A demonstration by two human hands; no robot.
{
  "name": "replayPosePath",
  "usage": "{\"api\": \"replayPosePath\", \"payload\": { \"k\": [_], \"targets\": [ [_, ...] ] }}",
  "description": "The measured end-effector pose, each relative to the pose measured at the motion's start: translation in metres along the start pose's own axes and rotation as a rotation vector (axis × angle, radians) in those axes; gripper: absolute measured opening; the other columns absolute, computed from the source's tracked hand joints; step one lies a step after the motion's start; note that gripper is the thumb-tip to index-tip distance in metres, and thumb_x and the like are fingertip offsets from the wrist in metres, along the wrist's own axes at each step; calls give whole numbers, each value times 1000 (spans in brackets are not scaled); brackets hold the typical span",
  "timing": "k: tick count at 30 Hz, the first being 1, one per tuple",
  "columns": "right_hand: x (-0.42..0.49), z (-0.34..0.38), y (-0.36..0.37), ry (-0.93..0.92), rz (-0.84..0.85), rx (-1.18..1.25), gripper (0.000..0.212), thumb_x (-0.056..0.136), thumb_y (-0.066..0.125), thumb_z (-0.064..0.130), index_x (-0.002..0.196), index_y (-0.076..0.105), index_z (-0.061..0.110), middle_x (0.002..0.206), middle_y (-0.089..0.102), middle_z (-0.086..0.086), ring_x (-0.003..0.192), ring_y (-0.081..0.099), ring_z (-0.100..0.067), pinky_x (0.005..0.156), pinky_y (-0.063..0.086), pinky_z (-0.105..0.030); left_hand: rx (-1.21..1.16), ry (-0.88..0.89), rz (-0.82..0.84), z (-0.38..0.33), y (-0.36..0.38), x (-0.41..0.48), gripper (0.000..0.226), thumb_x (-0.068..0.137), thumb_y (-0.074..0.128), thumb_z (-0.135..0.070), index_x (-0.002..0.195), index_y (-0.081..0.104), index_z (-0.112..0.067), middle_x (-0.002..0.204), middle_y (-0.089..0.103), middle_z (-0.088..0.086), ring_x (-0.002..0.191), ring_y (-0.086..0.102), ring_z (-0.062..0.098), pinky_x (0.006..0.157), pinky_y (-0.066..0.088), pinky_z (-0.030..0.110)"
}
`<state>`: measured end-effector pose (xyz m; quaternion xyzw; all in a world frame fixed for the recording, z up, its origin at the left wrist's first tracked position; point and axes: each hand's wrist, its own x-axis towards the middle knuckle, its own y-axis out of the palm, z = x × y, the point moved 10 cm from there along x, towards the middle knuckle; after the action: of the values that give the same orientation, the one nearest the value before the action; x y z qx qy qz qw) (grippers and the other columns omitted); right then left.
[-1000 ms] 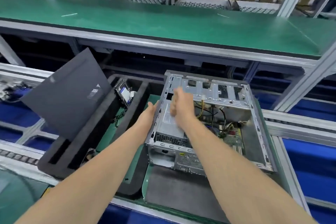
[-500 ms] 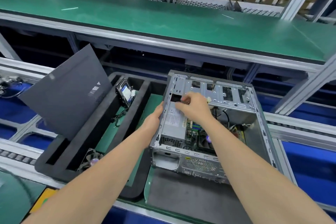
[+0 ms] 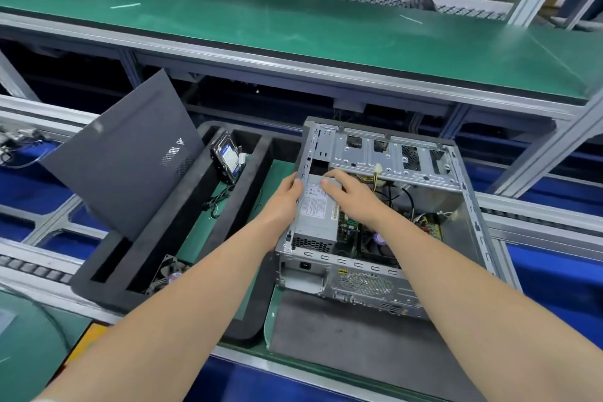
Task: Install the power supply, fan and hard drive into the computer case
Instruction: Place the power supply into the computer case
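My left forearm (image 3: pixel 195 287) and right forearm (image 3: pixel 456 271): both bare along their whole visible length, from the lower edge of the view to the wrists. Each looks broad near the camera and tapers toward the wrist. The skin is smooth and even, and a faint tendon line shows at my right wrist. My left hand (image 3: pixel 287 192): bare, showing mostly its back, with the fingertips partly hidden. My right hand (image 3: pixel 352 196): bare, with low knuckle ridges. Its fingers (image 3: pixel 337 174) are slender and rounded at the tips, and the nails are too small to make out.
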<state>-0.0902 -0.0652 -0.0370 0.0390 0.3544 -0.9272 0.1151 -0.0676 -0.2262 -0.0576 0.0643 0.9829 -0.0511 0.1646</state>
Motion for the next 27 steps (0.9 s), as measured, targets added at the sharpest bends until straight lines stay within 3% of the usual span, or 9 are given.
{"api": "replayPosePath", "payload": {
  "k": [4,6,9,13,16,20,24,27],
  "targets": [
    [3,-21,13,175,64,244,62,77,58,87,124,66,47,126,69,20,120,61,-7,111,42,-44,35,-10,16,0,2,-1,52,107,31,-51,157,28,-36,152,48,-3,137,49,22,116,38,48],
    [9,-21,21,175,94,250,52,78,56,87,115,71,54,115,72,29,115,62,-1,111,40,-42,32,-2,9,-1,1,-1,51,107,30,-51,156,29,-36,149,51,-3,134,52,21,114,41,48],
    [13,-24,17,184,43,254,60,79,55,87,115,76,44,110,76,21,113,67,-8,113,41,-45,44,19,-5,-4,2,-2,49,107,30,-51,153,34,-37,142,57,-3,126,57,20,109,46,47],
    [17,-17,17,122,101,260,51,83,55,84,110,78,47,111,76,22,111,68,-5,112,41,-43,88,23,-40,-3,-2,0,48,107,30,-51,152,36,-38,141,57,-5,125,57,18,108,46,45],
    [20,-14,18,80,122,314,51,90,54,77,110,80,37,111,79,8,106,74,-11,104,44,-41,99,26,-39,-5,-2,-1,48,107,30,-51,152,35,-37,138,59,-5,120,59,15,105,48,43],
    [21,-16,24,122,128,349,56,87,52,79,112,78,36,111,79,8,108,72,-12,102,41,-39,136,22,-17,-9,1,-4,48,108,25,-50,152,32,-35,134,60,-2,115,60,17,99,50,39],
    [18,-22,21,137,15,328,49,90,52,67,70,73,29,79,77,4,69,70,-4,80,40,-37,178,41,-42,-16,-1,-11,49,107,25,-48,152,34,-33,138,57,-1,121,57,20,106,46,45],
    [17,-22,22,145,10,308,49,90,51,64,74,65,20,72,71,-1,68,65,-13,85,42,-43,180,34,-51,-15,-2,-14,50,107,25,-48,154,32,-32,141,55,0,122,56,20,108,44,46]
  ]
}}
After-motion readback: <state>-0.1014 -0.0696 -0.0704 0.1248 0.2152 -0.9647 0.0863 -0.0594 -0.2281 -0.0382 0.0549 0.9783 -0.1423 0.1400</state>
